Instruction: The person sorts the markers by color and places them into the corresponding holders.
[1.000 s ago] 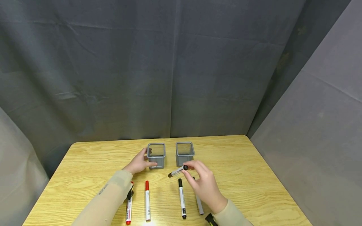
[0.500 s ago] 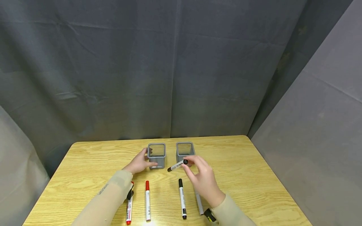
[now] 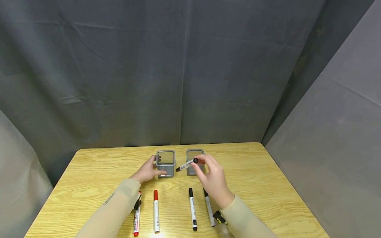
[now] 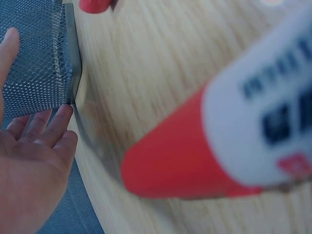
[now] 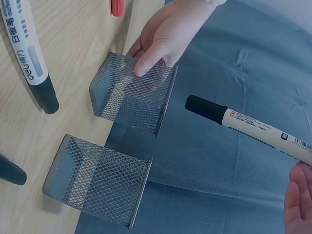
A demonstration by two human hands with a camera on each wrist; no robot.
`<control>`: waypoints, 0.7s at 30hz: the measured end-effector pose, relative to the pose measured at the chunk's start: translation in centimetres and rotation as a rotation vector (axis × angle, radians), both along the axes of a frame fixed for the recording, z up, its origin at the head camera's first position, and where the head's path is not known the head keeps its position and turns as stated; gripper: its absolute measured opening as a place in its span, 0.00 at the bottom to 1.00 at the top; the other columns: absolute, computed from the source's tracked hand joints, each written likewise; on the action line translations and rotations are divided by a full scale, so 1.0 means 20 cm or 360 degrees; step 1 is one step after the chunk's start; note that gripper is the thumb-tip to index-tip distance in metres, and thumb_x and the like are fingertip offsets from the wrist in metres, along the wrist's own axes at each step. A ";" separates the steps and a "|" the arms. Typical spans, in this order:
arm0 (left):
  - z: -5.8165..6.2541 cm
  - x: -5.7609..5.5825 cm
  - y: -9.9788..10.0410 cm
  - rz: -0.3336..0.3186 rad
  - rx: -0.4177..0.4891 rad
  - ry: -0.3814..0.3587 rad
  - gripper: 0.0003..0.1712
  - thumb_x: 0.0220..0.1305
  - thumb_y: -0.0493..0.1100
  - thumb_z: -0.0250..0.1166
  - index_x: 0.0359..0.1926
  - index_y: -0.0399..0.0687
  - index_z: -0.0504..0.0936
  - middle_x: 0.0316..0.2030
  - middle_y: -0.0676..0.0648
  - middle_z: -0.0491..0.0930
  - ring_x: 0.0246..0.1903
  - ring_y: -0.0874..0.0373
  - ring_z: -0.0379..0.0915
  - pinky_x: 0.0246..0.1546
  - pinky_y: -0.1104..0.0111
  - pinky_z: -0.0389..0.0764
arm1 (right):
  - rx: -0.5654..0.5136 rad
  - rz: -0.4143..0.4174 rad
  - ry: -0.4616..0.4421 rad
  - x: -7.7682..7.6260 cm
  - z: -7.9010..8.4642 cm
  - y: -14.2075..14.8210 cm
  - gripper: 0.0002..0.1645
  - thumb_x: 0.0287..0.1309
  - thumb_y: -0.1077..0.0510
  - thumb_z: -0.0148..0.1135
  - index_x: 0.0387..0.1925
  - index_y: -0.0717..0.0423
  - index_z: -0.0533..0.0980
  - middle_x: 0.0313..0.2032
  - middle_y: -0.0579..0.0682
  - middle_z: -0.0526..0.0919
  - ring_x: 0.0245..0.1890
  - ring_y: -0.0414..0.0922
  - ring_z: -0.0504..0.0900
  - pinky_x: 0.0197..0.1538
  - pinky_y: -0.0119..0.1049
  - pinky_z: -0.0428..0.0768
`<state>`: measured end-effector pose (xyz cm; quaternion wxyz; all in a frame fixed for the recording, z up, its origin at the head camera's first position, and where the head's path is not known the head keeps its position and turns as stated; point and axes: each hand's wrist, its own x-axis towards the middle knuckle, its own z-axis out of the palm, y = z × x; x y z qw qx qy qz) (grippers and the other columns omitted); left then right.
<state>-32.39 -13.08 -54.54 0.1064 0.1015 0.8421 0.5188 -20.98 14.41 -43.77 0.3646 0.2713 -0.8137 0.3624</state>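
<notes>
My left hand (image 3: 146, 170) holds the left grey mesh pen holder (image 3: 166, 171) at its left side, thumb on the near face and fingers behind. Both also show in the right wrist view, where the thumb presses the mesh of the left pen holder (image 5: 131, 100). With thumb and fingertips, my right hand (image 3: 216, 181) pinches a white whiteboard marker (image 3: 186, 165) by one black end. The marker is tilted in the air in front of the right mesh pen holder (image 3: 191, 171), its other end pointing left between the two holders.
Two black-capped markers (image 3: 192, 210) lie on the wooden table (image 3: 256, 185) near my right forearm. A red marker (image 3: 156, 211) lies left of them, and another red marker (image 3: 137, 219) is partly under my left wrist. Grey curtains (image 3: 134, 82) hang behind.
My right hand has moved away from me and up with the marker, toward the right pen holder. My left hand stays on the left pen holder.
</notes>
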 end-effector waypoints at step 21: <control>-0.02 0.00 0.00 0.0005 0.0012 0.0015 0.50 0.57 0.41 0.80 0.74 0.37 0.62 0.71 0.34 0.67 0.68 0.32 0.69 0.64 0.47 0.77 | -0.0006 0.0019 -0.0001 -0.09 0.00 -0.03 0.15 0.59 0.63 0.75 0.47 0.58 0.81 0.40 0.51 0.85 0.41 0.44 0.86 0.43 0.43 0.88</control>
